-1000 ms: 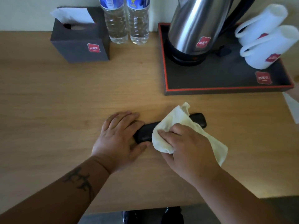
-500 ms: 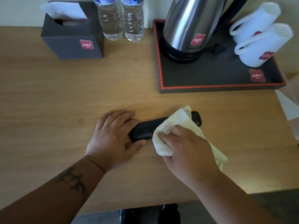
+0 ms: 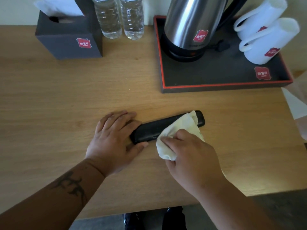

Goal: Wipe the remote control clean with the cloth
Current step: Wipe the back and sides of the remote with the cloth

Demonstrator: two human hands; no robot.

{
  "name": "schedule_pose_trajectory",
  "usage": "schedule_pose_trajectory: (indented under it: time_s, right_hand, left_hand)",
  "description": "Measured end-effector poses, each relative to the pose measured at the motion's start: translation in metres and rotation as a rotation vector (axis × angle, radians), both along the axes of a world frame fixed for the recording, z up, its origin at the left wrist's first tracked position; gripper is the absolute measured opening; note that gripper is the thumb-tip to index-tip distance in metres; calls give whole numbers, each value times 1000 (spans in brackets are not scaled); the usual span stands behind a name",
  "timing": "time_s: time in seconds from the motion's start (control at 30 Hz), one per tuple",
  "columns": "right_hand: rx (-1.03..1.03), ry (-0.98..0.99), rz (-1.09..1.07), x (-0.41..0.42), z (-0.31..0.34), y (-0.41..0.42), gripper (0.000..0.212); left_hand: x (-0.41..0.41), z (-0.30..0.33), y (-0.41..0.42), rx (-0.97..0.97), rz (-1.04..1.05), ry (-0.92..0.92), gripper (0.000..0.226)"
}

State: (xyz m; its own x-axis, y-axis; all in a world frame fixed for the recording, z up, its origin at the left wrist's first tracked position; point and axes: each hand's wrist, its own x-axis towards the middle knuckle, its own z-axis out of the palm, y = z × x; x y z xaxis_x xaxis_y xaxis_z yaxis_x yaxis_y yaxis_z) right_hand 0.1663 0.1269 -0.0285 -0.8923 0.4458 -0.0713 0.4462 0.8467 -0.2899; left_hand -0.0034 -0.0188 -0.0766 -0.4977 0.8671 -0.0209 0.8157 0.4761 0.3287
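Observation:
A black remote control (image 3: 154, 128) lies slanted on the wooden table (image 3: 49, 100), its right end farther from me. My left hand (image 3: 114, 140) presses down on its left end, thumb against the near side. A pale yellow cloth (image 3: 181, 128) is draped over the remote's right half. My right hand (image 3: 191, 156) is closed on the cloth and holds it against the remote's near edge. The remote's far right tip shows past the cloth.
A dark tissue box (image 3: 68, 37) and two water bottles (image 3: 119, 17) stand at the back left. A black tray (image 3: 224, 75) at the back right carries a steel kettle (image 3: 192, 22) and two white cups (image 3: 265, 35). White paper (image 3: 294, 105) lies at the right edge.
My right hand and the cloth have slid to the right along the remote, so more of its black middle shows. My left hand has kept its hold on the left end.

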Motion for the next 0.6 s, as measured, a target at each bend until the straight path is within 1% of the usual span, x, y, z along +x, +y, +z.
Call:
schedule_pose_trajectory:
  time_s: [0.07, 0.13, 0.2, 0.23, 0.33, 0.43, 0.5, 0.6]
  right_hand:
    - [-20, 9, -57, 3, 5, 2, 36]
    - [-15, 67, -155, -6, 10, 4, 43]
    - [6, 86, -195, -23, 11, 1, 46]
    - [11, 62, -187, -32, 9, -4, 48]
    - [-53, 10, -119, -39, -2, -23, 64]
    - [-107, 42, 20, -35, -7, -28, 63]
    - [-100, 44, 115, -35, -6, -28, 60]
    - [-56, 38, 103, -34, -9, -21, 62]
  left_hand:
    - [0, 0, 0, -4, -5, -2, 62]
    - [0, 0, 0, -6, -1, -2, 63]
    - [-1, -2, 0, -7, 4, 0, 64]
    - [-1, -3, 0, -2, 7, -2, 65]
    - [0, -4, -1, 30, 1, -1, 66]
    - [0, -7, -1, 65, -11, 15, 59]
    - [1, -8, -2, 89, -11, 14, 54]
    - [0, -10, -2, 109, 1, 21, 54]
